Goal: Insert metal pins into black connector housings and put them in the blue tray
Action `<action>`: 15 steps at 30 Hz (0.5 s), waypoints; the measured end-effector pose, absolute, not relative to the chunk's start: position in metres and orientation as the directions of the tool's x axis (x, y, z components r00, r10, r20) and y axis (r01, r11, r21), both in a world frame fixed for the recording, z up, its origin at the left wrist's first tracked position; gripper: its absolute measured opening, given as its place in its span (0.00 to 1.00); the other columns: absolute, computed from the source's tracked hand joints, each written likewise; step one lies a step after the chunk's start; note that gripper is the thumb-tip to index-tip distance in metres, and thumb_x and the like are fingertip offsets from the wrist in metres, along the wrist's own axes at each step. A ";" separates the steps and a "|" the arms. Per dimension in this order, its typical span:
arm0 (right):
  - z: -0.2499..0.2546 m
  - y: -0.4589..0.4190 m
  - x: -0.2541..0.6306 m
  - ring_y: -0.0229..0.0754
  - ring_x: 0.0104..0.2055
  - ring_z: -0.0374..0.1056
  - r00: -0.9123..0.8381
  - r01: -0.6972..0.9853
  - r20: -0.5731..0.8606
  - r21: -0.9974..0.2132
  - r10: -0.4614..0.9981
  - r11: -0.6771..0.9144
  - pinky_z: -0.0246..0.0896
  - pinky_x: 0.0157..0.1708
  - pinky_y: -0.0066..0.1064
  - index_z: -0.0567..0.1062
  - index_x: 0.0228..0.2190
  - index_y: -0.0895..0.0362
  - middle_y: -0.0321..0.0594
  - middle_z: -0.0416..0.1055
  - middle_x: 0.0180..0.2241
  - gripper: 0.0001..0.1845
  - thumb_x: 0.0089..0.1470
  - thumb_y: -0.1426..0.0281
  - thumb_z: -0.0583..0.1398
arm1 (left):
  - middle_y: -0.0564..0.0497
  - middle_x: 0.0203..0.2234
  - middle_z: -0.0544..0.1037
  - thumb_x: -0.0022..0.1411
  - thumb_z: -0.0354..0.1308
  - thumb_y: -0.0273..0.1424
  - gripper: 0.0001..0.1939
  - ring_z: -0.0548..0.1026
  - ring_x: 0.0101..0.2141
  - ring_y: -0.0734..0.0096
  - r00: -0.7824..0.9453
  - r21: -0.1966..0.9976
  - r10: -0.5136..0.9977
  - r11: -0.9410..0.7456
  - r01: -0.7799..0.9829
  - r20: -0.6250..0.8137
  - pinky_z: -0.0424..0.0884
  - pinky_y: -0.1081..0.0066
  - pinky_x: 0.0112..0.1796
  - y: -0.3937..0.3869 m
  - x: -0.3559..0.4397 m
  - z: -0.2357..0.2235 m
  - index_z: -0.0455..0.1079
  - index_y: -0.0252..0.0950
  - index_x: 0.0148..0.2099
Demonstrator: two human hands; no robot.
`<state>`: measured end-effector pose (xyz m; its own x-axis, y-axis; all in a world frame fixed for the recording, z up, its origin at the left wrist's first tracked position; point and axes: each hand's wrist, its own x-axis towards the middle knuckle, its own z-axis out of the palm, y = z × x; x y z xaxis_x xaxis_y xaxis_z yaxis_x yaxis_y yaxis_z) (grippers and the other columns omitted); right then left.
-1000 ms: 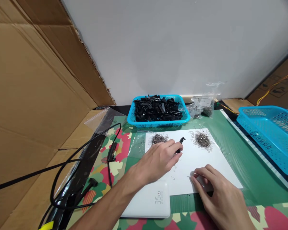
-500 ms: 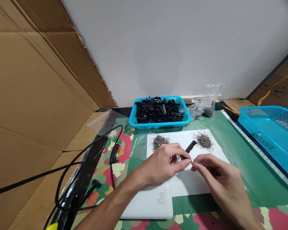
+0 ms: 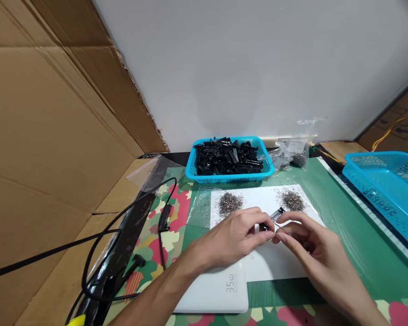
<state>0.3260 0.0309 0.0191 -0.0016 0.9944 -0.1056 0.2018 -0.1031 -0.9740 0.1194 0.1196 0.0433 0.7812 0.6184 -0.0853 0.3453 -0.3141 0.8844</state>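
My left hand is closed around a narrow black plastic part, whose far end sticks out past the fingers, pointing up and right. Close against it, my right hand pinches a thin metal tool with its tip at the part; most of the tool is hidden in the palm. Both hands hover above a white paper sheet. Two heaps of tiny metal pieces lie on the sheet: one heap at the left, another heap behind my right hand.
A blue basket full of black plastic parts stands at the back. Another blue basket is at the right. A white power bank lies under my left forearm. Black cables loop at the left, beside a cardboard wall. Plastic bags sit behind.
The black part has turned in my left hand, showing a lighter, open-looking face. My right fingers have risen and spread nearer its far end. The view has shifted slightly.
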 end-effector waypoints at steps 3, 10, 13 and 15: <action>0.019 0.030 0.325 0.40 0.37 0.79 -0.002 0.139 -0.133 -0.981 0.991 -0.132 0.71 0.34 0.21 0.76 0.45 0.52 0.40 0.82 0.38 0.12 0.66 0.58 0.65 | 0.55 0.39 0.74 0.73 0.59 0.29 0.04 0.71 0.37 0.75 0.788 0.882 0.608 -0.315 0.351 -0.097 0.65 0.73 0.40 0.120 0.119 0.043 0.76 0.39 0.45; 0.018 0.032 0.323 0.41 0.38 0.79 -0.006 0.127 -0.143 -0.982 0.990 -0.141 0.71 0.35 0.21 0.77 0.40 0.54 0.42 0.83 0.39 0.13 0.65 0.57 0.66 | 0.56 0.38 0.74 0.70 0.60 0.28 0.04 0.69 0.32 0.77 0.792 0.900 0.597 -0.266 0.344 -0.126 0.64 0.75 0.35 0.120 0.118 0.044 0.76 0.39 0.46; 0.019 0.031 0.323 0.40 0.36 0.78 -0.036 0.118 -0.176 -0.978 0.984 -0.171 0.68 0.32 0.21 0.76 0.43 0.53 0.41 0.82 0.38 0.13 0.65 0.57 0.66 | 0.56 0.37 0.74 0.71 0.60 0.29 0.03 0.69 0.33 0.76 0.800 0.899 0.589 -0.280 0.336 -0.116 0.64 0.74 0.36 0.120 0.117 0.045 0.75 0.38 0.45; 0.019 0.030 0.323 0.40 0.36 0.78 -0.052 0.114 -0.197 -0.975 0.979 -0.190 0.67 0.31 0.21 0.75 0.44 0.53 0.41 0.82 0.38 0.14 0.65 0.56 0.66 | 0.56 0.37 0.73 0.72 0.59 0.29 0.03 0.70 0.35 0.75 0.807 0.894 0.583 -0.306 0.328 -0.097 0.64 0.74 0.38 0.121 0.117 0.046 0.74 0.38 0.44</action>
